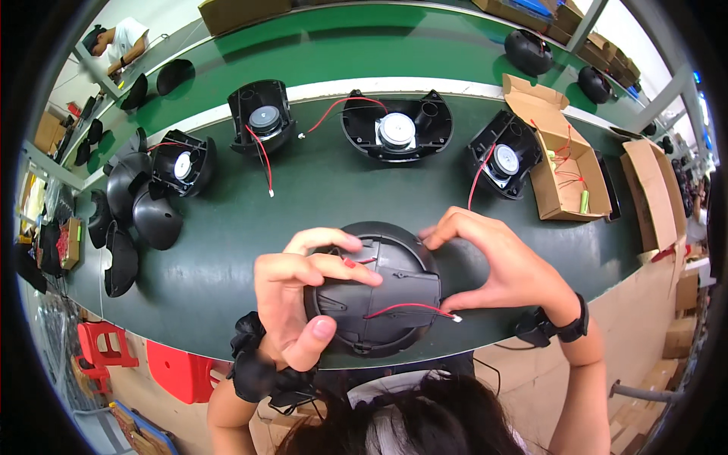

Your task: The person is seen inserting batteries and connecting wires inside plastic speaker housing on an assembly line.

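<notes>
A round black speaker housing (409,282) lies on the green bench in front of me. A red wire (406,306) ending in a small white plug (456,318) trails over its right side. My left hand (303,284) is over the housing's left part, fingers spread and thumb apart; a short red bit shows by its fingers, its kind unclear. Curved around the right rim is my right hand (493,262), fingertips at the upper edge and thumb by the plug. The hand partly hides no wire, but the left fingers cover some of the housing.
Open speaker shells (396,130) with red wires stand in a row behind. Black covers (155,216) are heaped at the left. An open cardboard box (561,199) with wired parts sits at the right. Red stools (178,370) stand below left; another person (125,45) works at far left.
</notes>
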The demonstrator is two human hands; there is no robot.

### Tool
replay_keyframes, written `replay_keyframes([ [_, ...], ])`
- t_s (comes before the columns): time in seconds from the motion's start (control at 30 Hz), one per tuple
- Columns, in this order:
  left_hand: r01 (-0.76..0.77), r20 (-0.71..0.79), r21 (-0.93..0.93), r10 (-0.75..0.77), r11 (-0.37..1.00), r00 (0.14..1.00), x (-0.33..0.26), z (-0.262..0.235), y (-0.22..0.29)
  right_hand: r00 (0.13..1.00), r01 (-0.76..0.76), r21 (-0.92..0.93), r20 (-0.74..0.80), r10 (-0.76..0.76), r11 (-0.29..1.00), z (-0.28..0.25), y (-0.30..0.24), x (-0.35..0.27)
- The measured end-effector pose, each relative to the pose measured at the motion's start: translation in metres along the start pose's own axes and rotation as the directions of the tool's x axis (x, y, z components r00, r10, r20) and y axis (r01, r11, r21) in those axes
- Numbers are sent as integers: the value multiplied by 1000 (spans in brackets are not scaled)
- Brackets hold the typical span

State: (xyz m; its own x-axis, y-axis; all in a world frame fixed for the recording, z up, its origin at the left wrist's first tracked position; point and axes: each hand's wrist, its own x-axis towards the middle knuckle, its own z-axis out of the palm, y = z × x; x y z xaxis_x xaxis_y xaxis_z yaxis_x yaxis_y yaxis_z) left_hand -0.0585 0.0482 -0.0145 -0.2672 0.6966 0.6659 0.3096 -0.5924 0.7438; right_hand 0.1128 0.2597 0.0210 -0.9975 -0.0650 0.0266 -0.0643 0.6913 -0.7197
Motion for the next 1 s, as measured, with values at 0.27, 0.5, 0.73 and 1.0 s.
replay_keyframes([
  [0.27, -136, -495, 182, 211, 974, 843, -2, 7, -6, 894, 343, 85, 276, -353, 935, -6, -22, 66],
  [0.5, -41, -610, 174, 141, 984, 780, -1, -8, 6, 928, 297, 221, 162, -335, 929, 8, -23, 69],
  [0.73, 118, -749, 333, 186, 936, 636, -40, -33, 22, 934, 214, 135, -318, -163, 967, -102, -24, 120],
  [1.0, 233, -640, 560, 235, 795, 732, -60, -57, 19, 763, -329, 61, -571, 303, 942, -191, 165, 257],
])
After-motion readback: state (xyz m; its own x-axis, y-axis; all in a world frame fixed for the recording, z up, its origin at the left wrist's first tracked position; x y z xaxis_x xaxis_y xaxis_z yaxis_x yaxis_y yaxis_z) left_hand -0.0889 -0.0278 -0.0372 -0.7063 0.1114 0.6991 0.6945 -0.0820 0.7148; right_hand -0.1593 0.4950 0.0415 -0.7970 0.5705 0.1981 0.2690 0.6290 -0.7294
